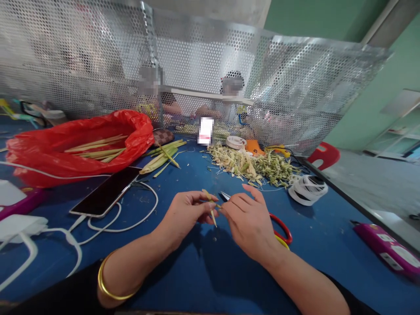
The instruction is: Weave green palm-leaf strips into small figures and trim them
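My left hand [193, 212] pinches a small pale green-yellow strip [213, 215] over the middle of the blue table [236, 280]. Its thumb and fingers are pressed together around it. My right hand [247, 216] meets the strip from the other side, fingertips closed on its edge. Scissors with red and yellow handles [282, 229] lie under my right hand, their blades [225, 196] showing beyond its fingers. A heap of short folded green and cream pieces [252, 166] sits behind my right hand.
A red plastic bag [78, 127] with long strips stands at the back left, beside loose leaves [160, 159]. Phone [106, 192] and white cables lie left. At right are a white tape roll [307, 190] and purple power strip [387, 249]. Behind the perforated screen [203, 52] sit people.
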`<state>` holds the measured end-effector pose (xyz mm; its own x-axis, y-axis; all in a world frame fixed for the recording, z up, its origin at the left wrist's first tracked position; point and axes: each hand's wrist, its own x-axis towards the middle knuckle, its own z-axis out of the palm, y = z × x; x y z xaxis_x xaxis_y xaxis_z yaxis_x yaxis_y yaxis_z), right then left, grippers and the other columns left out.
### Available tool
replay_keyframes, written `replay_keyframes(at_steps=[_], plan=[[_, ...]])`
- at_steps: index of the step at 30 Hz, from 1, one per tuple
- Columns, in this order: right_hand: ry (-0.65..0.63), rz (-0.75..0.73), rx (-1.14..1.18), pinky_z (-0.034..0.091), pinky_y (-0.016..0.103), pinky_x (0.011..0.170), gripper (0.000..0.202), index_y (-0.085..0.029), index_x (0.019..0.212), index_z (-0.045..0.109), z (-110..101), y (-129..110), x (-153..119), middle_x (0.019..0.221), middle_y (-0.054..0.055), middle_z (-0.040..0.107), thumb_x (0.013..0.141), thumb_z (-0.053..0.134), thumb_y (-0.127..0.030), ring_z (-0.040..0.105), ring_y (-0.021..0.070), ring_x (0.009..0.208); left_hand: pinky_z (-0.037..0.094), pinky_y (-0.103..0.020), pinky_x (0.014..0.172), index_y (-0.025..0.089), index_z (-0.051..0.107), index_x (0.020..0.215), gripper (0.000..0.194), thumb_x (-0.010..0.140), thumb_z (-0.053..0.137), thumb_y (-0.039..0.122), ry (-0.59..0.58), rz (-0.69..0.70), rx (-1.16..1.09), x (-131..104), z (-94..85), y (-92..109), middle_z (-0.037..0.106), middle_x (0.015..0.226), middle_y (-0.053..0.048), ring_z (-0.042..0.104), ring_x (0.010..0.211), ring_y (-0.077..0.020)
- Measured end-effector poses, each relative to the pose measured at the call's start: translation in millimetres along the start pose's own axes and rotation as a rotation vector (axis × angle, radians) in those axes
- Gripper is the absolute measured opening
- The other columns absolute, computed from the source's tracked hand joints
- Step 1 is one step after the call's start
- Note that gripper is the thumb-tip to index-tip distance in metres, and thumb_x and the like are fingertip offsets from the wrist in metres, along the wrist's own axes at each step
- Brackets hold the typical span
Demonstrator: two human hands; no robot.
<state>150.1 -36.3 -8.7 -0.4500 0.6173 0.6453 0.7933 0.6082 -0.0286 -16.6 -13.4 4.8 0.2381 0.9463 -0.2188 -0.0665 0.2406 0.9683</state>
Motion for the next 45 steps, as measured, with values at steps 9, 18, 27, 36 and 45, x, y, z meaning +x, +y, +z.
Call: replay_keyframes(at_steps=[9, 18, 27, 36, 45], plan=[[0.066, 0.295, 0.320, 0.040, 0.038, 0.089, 0.010, -0.023, 0.091, 0.067, 1, 11, 3, 0.090, 0.004, 0.069, 0.086, 0.058, -0.025, 0.062, 0.0189, 0.087, 0.048, -0.024, 0.061, 0.014, 0.071, 0.090, 0.024, 0.073, 0.063, 0.028, -0.192, -0.109, 0.074, -2, 0.6, 1, 0.074, 0.073, -0.009, 0.066, 0.057, -0.0140], [0.086, 0.420, 0.584, 0.046, 0.028, 0.069, 0.017, -0.019, 0.065, 0.062, 7, -3, 5, 0.068, 0.000, 0.065, 0.079, 0.059, -0.010, 0.061, 0.0147, 0.069, 0.048, -0.023, 0.057, 0.013, 0.071, 0.070, 0.011, 0.068, 0.066, 0.023, -0.239, -0.074, 0.161, -3, 7.7, -4, 0.070, 0.059, -0.005, 0.061, 0.051, -0.0128], [-0.015, 0.354, 0.404, 0.048, 0.027, 0.069, 0.016, -0.023, 0.084, 0.068, -4, 12, 5, 0.081, 0.001, 0.071, 0.088, 0.053, -0.027, 0.065, 0.0176, 0.077, 0.048, -0.025, 0.059, 0.014, 0.072, 0.091, 0.039, 0.072, 0.067, 0.047, -0.111, -0.060, 0.015, -1, -4.1, 4, 0.073, 0.069, -0.008, 0.064, 0.054, -0.0139], [0.049, 0.225, 0.279, 0.042, 0.036, 0.089, 0.013, -0.022, 0.087, 0.062, 2, 9, -1, 0.081, 0.001, 0.069, 0.090, 0.050, -0.022, 0.062, 0.0167, 0.077, 0.047, -0.024, 0.060, 0.013, 0.071, 0.085, 0.028, 0.066, 0.074, 0.033, -0.021, -0.031, 0.013, 2, -7.3, 3, 0.072, 0.065, -0.006, 0.062, 0.054, -0.0126], [0.214, 0.566, 0.372, 0.052, 0.033, 0.079, 0.028, -0.021, 0.108, 0.060, 12, 39, -8, 0.104, 0.008, 0.070, 0.093, 0.042, -0.036, 0.066, 0.0214, 0.094, 0.041, -0.035, 0.096, 0.014, 0.060, 0.117, 0.044, 0.088, 0.047, 0.045, -0.167, -0.057, -0.271, -8, -19.3, 28, 0.072, 0.103, -0.012, 0.065, 0.100, -0.0229]])
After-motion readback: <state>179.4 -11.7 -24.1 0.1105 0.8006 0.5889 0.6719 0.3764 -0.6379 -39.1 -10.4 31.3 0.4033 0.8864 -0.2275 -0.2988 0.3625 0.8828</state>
